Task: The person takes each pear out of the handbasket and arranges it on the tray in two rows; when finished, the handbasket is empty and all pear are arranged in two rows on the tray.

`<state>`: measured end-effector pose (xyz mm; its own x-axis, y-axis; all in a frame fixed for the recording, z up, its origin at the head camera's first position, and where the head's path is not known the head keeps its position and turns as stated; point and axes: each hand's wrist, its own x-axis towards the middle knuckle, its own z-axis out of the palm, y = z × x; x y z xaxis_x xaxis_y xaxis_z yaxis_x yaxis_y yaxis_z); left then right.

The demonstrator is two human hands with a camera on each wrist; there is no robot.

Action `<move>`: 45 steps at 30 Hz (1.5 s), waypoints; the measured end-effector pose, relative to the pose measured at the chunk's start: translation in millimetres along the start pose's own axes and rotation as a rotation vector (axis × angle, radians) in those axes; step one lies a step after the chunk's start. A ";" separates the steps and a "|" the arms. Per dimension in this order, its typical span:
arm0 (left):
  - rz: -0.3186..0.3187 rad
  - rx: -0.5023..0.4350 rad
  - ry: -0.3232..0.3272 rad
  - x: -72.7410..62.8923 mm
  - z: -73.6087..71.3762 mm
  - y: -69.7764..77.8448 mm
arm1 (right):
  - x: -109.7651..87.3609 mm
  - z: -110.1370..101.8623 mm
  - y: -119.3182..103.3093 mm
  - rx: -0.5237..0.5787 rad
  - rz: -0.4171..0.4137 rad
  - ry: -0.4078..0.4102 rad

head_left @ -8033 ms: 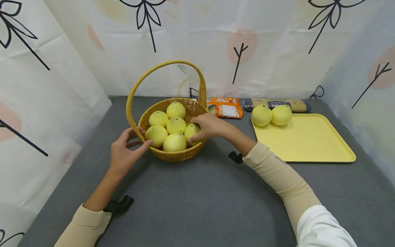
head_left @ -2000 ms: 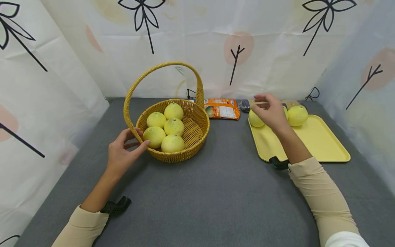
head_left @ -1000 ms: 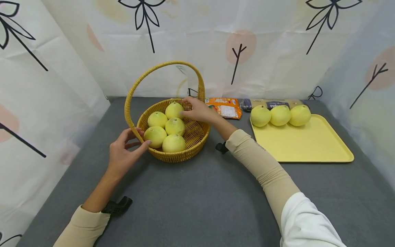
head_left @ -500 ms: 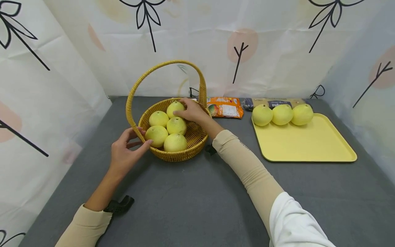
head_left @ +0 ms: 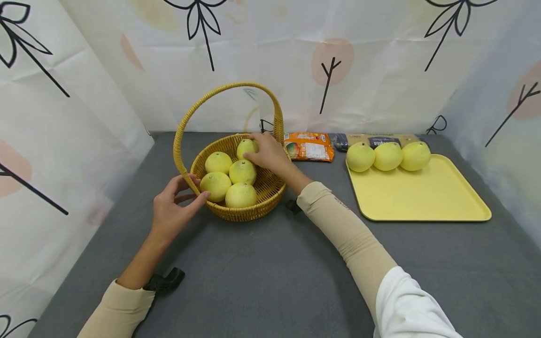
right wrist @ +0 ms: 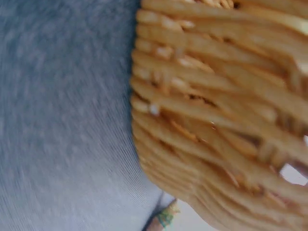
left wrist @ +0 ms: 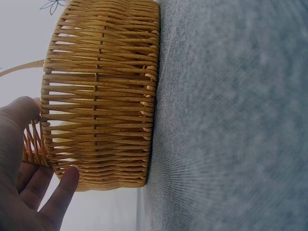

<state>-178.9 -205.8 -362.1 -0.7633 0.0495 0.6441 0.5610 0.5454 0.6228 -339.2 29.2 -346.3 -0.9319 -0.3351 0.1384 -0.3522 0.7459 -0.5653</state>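
Observation:
A woven yellow basket (head_left: pixel 243 214) with a tall arched handle stands on the grey table, holding several round yellow-green grapefruits (head_left: pixel 241 195). My left hand (head_left: pixel 175 206) grips the basket's left side where the handle meets the rim. In the left wrist view, the thumb and fingers of the left hand (left wrist: pixel 24 173) lie around that spot. Reaching over the basket's right side, my right hand (head_left: pixel 268 152) holds the rearmost grapefruit (head_left: pixel 245 147) between thumb and fingers. The right wrist view has only the basket wall (right wrist: pixel 211 106) up close, with the hand out of sight.
On the right lies a yellow tray (head_left: pixel 422 202), with three grapefruits (head_left: pixel 388 156) in a row along its back edge. Behind are an orange snack bag (head_left: pixel 310 146) and a long packet (head_left: pixel 380 139) that looks like pasta. A patterned white curtain (head_left: pixel 270 56) surrounds the table.
My right hand has moved one grapefruit from the basket to the tray, which held two before, then returned and drawn the rearmost grapefruit slightly right. The left hand has stayed on the basket.

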 end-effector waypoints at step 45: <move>0.006 -0.044 0.000 -3.0 4.6 -40.6 | -39.0 -16.3 -3.1 0.669 -0.094 0.186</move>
<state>-200.9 -224.2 -391.3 -0.7598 0.0525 0.6480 0.5790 0.5080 0.6377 -303.1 49.4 -336.6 -0.9204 -0.2326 0.3143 -0.3589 0.1836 -0.9151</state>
